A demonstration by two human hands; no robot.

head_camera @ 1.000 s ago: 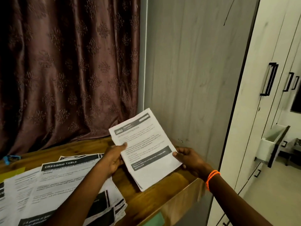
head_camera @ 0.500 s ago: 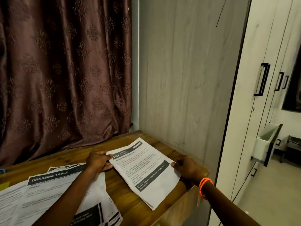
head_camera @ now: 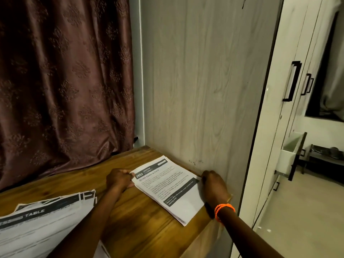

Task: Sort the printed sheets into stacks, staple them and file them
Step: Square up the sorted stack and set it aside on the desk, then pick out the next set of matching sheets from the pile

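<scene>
A small stack of printed sheets [head_camera: 167, 187], headed "2652", lies flat on the wooden table [head_camera: 137, 216] near its right end, against the wardrobe side. My left hand [head_camera: 118, 179] holds the stack's top left corner with curled fingers. My right hand [head_camera: 214, 183], with an orange bead bracelet at the wrist, grips the stack's right edge beside the wardrobe panel. A larger spread of sheets [head_camera: 42, 220], one headed "DRESSING TABLE", lies at the table's left, partly under my left forearm.
A brown patterned curtain [head_camera: 65, 81] hangs behind the table. A pale wood-grain wardrobe side [head_camera: 204, 81] walls the table's right end. Beyond it stand wardrobe doors with black handles [head_camera: 292, 81] and an open white drawer [head_camera: 290, 149].
The stack was held up in the air a second ago; both hands have lowered it flat onto the table and slid it toward the wardrobe side.
</scene>
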